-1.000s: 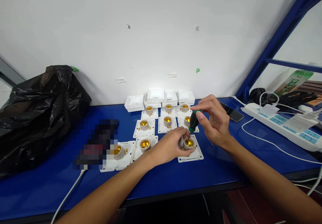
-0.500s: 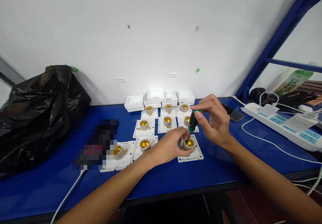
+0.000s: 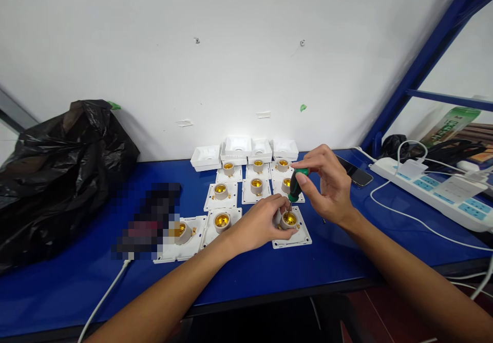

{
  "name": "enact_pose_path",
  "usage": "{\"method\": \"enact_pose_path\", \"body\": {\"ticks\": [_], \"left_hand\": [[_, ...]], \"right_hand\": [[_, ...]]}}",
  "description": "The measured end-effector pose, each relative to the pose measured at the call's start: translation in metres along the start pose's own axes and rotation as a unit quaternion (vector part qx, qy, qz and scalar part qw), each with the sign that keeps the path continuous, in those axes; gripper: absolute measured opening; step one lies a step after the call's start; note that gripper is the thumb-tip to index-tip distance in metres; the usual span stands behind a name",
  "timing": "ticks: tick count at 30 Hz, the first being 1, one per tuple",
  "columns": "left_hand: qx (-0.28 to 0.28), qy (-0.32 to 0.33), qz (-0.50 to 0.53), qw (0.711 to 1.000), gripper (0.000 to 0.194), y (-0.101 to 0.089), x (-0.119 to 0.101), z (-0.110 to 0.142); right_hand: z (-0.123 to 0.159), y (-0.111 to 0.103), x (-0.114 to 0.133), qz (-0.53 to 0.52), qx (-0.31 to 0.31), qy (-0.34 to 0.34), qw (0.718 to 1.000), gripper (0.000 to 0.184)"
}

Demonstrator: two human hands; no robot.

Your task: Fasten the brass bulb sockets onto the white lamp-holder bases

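Note:
A white square lamp socket plate (image 3: 298,235) with a brass-lined holder lies at the front of the blue table (image 3: 246,276). My left hand (image 3: 256,225) is closed around that holder, pinning it down. My right hand (image 3: 327,186) pinches the black and green handle of a screwdriver (image 3: 296,186), whose tip points down into the socket. Several more socket plates (image 3: 254,186) lie in rows just behind.
White cover boxes (image 3: 239,150) are stacked against the wall. A black plastic bag (image 3: 57,168) fills the left side. A phone (image 3: 356,173) and a white power strip (image 3: 435,194) with cables lie on the right. A blurred dark item (image 3: 150,220) sits left of the plates.

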State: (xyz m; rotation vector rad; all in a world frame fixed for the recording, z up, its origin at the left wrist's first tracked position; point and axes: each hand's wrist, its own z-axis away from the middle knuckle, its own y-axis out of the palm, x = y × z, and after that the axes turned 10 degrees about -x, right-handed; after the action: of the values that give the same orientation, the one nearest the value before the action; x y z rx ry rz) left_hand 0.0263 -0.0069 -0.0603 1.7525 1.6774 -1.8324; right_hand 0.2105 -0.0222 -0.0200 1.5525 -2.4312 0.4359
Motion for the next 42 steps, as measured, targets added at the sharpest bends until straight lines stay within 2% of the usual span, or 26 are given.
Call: {"method": "enact_pose_path", "body": {"ticks": [27,36,42], "left_hand": [[-0.004,-0.009,-0.009,1.0,0.03,-0.0001,-0.0003,0.0008],[-0.007,-0.006,-0.005,1.0,0.03,0.0012,0.0016,0.0005],[-0.003,0.012,-0.006,1.0,0.028,0.0012,0.0021,0.0002]], "right_hand": [[-0.0006,0.0003,-0.0036,0.009,-0.026,-0.012,1.0,0.015],[0.0001,0.0001,-0.0009,0.01,-0.014,-0.004,1.0,0.018],[0.0009,0.0012,0.0013,-0.01,0.014,-0.001,1.0,0.026]]}}
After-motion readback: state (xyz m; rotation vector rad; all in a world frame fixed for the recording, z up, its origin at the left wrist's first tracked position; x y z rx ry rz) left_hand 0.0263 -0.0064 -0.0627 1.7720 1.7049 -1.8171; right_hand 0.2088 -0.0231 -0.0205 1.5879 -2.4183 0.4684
